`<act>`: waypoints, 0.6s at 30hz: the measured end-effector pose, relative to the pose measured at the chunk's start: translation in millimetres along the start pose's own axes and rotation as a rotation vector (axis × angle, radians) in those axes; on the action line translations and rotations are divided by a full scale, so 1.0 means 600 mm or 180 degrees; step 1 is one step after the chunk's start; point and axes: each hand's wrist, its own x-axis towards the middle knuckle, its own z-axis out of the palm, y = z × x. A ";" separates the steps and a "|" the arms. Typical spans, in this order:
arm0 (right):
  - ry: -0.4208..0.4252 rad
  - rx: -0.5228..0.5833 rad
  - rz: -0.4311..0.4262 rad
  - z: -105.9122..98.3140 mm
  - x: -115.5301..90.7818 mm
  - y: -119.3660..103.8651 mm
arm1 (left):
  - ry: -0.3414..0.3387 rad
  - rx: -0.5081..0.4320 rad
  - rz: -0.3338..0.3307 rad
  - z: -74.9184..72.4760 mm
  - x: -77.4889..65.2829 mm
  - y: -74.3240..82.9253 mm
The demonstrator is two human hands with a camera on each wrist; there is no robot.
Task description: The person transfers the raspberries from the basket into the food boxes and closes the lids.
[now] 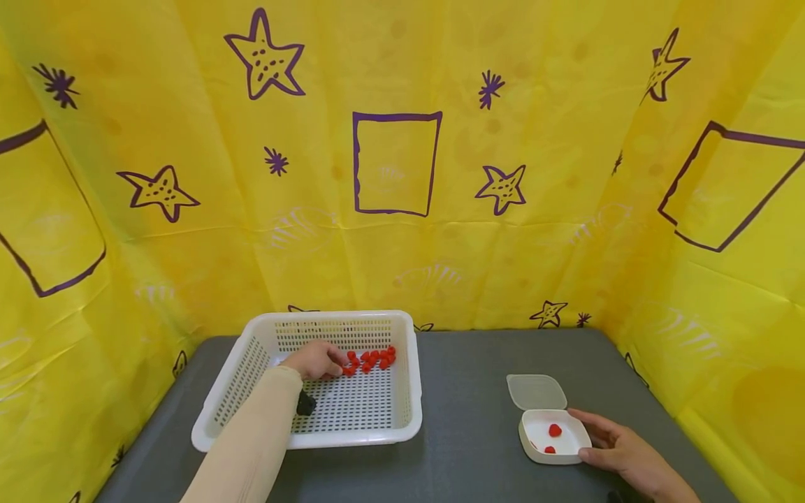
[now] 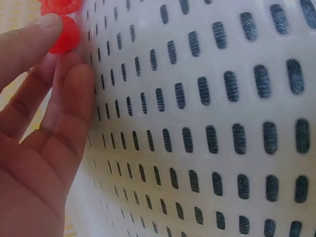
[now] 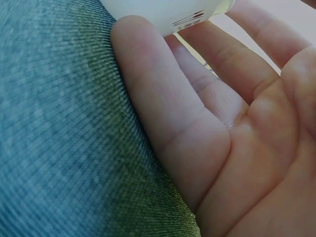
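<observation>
Inside a white slotted plastic basket [image 1: 407, 405], my left hand [image 1: 316, 360] pinches a red raspberry [image 2: 65, 37] between thumb and fingers; its fingertips are partly hidden. Beside it, more raspberries [image 1: 383, 358] lie loose toward the basket's back right. My right hand [image 1: 619, 450] holds the right side of a small white lidded box [image 1: 532, 447], thumb at the front and a finger along the back corner. Two raspberries [image 1: 555, 430] show in the box, with a bit of red at its left wall. In the right wrist view, the thumb [image 3: 148, 64] touches the box's outer wall.
The box's translucent lid [image 1: 537, 392] is folded back behind it. Both containers stand on a dark grey tabletop [image 1: 468, 391], the basket to the left. A yellow curtain [image 1: 390, 265] with purple drawings encloses the back and sides.
</observation>
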 end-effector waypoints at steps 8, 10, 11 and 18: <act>-0.0033 0.0006 -0.0051 0.002 -0.002 0.002 | 0.0059 -0.0320 -0.0059 -0.003 -0.005 0.002; -0.0042 0.0015 -0.0059 0.002 -0.003 0.002 | 0.0138 -0.0505 -0.0048 -0.006 -0.005 0.005; -0.0041 0.0018 -0.0060 0.002 -0.003 0.002 | 0.0211 -0.0645 -0.0055 -0.008 -0.006 0.008; 0.0000 -0.0027 -0.0067 0.000 -0.001 0.001 | 0.0839 -0.1336 0.0051 -0.028 -0.008 0.026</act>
